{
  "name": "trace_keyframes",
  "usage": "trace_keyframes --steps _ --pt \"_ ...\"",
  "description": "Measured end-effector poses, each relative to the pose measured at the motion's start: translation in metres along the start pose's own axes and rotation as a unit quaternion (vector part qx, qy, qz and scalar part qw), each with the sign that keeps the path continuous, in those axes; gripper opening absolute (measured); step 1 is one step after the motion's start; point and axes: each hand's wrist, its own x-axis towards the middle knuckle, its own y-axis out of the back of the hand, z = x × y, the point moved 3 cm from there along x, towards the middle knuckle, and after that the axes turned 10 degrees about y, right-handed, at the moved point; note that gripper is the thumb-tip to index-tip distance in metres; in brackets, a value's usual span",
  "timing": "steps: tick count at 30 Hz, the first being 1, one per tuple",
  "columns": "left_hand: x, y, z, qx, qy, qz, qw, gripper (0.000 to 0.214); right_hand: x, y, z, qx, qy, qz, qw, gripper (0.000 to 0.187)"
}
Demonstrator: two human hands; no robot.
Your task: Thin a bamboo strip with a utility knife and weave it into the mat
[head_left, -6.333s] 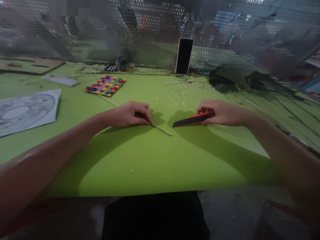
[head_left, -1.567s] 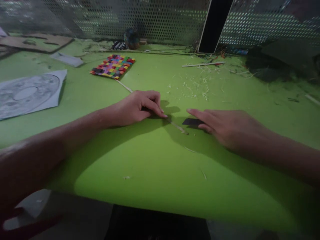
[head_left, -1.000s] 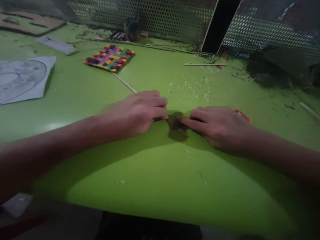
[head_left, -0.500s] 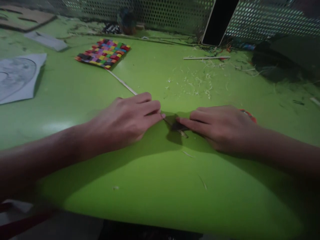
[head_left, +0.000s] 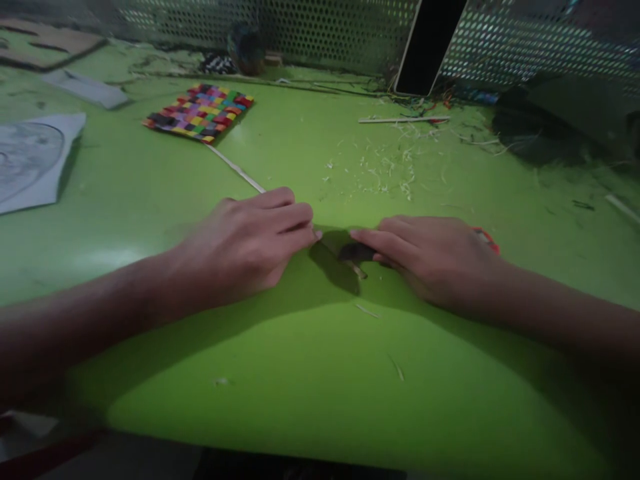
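My left hand (head_left: 260, 240) is closed round a thin pale wooden stick (head_left: 236, 167). The stick slants from the colourful woven mat (head_left: 203, 112) at the back left, under my fingers, to its near end between the hands. My right hand (head_left: 430, 257) is closed round a knife (head_left: 356, 251), its forefinger stretched along the top. The dark blade lies over the stick close to its near end; a red end of the handle shows behind the hand. The palm hides the rest of the handle.
Pale shavings (head_left: 385, 167) lie scattered beyond my hands on the green table (head_left: 280, 373). Another thin stick (head_left: 405, 120) rests behind them. At left is a drawing on paper (head_left: 35, 157). A dark upright panel (head_left: 430, 47) stands by the perforated screen (head_left: 320, 40).
The whole view has shifted slightly, so things appear a little further left. The blade has turned a little against the stick; both hands keep their hold.
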Motion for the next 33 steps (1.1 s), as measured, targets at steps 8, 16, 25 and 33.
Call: trace_keyframes --steps 8,16,25,33 --pt "-0.001 0.0 -0.001 -0.01 0.013 -0.021 1.0 0.038 0.002 0.007 -0.005 0.015 0.01 -0.022 1.0 0.034" --pt "-0.001 0.0 0.002 0.015 0.018 0.003 1.0 0.031 0.001 0.009 -0.008 -0.01 0.047 0.001 0.999 0.037" --pt "-0.002 0.002 -0.002 0.0 -0.009 0.019 1.0 0.024 -0.002 0.01 -0.007 -0.006 0.067 0.017 0.998 0.032" --pt "-0.005 -0.006 -0.005 -0.052 -0.007 0.066 0.996 0.023 -0.007 0.007 -0.007 0.011 0.053 0.052 0.997 0.026"
